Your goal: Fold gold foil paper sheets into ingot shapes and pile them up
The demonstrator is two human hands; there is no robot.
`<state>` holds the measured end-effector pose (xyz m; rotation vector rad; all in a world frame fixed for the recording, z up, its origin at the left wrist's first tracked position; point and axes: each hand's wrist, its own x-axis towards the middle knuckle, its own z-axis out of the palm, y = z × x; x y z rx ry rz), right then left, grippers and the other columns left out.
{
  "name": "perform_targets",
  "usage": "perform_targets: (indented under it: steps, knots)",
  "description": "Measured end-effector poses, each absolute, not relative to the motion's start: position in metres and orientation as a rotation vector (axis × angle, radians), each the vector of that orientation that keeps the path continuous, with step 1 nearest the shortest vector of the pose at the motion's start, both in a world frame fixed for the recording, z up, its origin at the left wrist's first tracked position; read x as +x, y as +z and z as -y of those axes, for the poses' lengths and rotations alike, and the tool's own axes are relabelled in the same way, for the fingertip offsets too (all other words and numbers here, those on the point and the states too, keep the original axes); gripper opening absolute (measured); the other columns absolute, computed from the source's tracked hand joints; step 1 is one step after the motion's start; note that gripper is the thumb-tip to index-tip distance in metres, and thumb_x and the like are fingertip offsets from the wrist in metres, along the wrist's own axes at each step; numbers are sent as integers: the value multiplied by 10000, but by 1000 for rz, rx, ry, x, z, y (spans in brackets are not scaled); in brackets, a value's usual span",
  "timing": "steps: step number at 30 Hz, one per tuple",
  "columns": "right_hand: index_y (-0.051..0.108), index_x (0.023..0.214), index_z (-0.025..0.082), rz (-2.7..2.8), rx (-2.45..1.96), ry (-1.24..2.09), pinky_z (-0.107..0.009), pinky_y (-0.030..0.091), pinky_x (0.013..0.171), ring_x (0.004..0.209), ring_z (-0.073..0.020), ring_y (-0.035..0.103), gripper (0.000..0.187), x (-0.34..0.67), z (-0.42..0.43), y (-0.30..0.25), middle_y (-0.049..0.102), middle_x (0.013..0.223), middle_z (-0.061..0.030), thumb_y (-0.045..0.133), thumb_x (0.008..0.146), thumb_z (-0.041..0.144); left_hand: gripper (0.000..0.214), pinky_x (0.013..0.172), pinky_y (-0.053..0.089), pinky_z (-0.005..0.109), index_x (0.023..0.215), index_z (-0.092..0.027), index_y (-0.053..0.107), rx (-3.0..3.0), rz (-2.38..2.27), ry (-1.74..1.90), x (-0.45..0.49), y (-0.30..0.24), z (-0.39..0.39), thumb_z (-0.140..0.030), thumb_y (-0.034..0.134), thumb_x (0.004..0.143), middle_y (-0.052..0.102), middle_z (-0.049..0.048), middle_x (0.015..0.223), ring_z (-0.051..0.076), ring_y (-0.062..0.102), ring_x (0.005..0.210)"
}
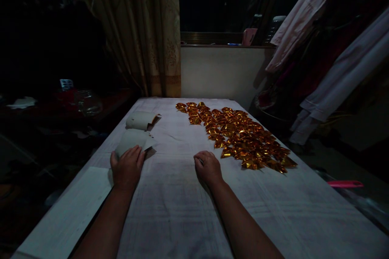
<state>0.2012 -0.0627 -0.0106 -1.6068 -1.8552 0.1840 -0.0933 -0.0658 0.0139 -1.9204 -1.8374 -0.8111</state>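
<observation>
Steadying paper [133, 139], apparently, at the desk's [173, 218] ten o'clock, the left hand [127, 167] spreads. The right hand [208, 168] curls, contents unclear.

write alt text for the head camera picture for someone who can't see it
A person's left hand touches a curled pale sheet on a cloth-covered table, with a second curled sheet beyond it. The right hand, loosely curled, is beside many shiny gold pieces. A curtain hangs behind.

Probably a home, though dim; patterned curtain [152, 28]; hanging clothes [349, 71]; pink mug [249, 37] on windowsill [212, 45].
</observation>
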Motion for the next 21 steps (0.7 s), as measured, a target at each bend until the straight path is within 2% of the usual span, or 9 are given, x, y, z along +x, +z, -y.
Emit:
perform_targets:
  steps: [9, 13, 15, 17, 19, 21]
  knots:
    - [771, 900, 248, 1855, -1596, 194, -281, 436, 840, 931, -195, 617, 199, 202, 63, -11, 741, 973, -37, 611, 879, 132, 282, 1131, 296, 536, 994, -198, 724, -1836, 1512, -1134, -87, 26, 69, -329, 475, 1006, 788, 107, 1064, 258, 748, 949]
    - [772, 894, 243, 1858, -1607, 204, -285, 438, 844, 935, -200, 621, 196, 201, 64, -9, 742, 980, -44, 614, 874, 127, 263, 1117, 341, 485, 959, -189, 728, -1890, 1418, -1224, -66, 38, 74, -308, 497, 998, 795, 104, 1023, 245, 750, 944]
    - [772, 908, 243, 1857, -1609, 208, -287, 439, 850, 939, -201, 622, 206, 201, 64, -8, 743, 987, -46, 609, 871, 122, 279, 1046, 424, 418, 977, -199, 740, -1957, 1450, -1276, -54, 43, 77, -333, 496, 992, 796, 92, 1014, 233, 747, 931]
    - [772, 930, 244, 1856, -1607, 213, -288, 440, 859, 948, -201, 624, 215, 201, 65, -7, 744, 997, -48, 605, 871, 122, 298, 873, 505, 327, 993, -212, 753, -1992, 1587, -1367, -41, 46, 78, -370, 502, 978, 798, 73, 971, 218, 744, 867]
    - [771, 956, 243, 1855, -1603, 219, -290, 443, 868, 958, -202, 626, 213, 201, 65, -6, 746, 1008, -50, 605, 878, 136, 308, 736, 508, 278, 988, -225, 761, -1978, 1827, -1467, -29, 49, 76, -414, 521, 948, 794, 52, 902, 208, 729, 793]
    - [769, 982, 241, 1850, -1598, 227, -292, 447, 875, 966, -203, 629, 211, 201, 65, -6, 748, 1014, -52, 603, 887, 152, 323, 716, 500, 264, 992, -229, 761, -1961, 2075, -1554, -19, 51, 70, -447, 535, 914, 787, 41, 881, 207, 718, 794]
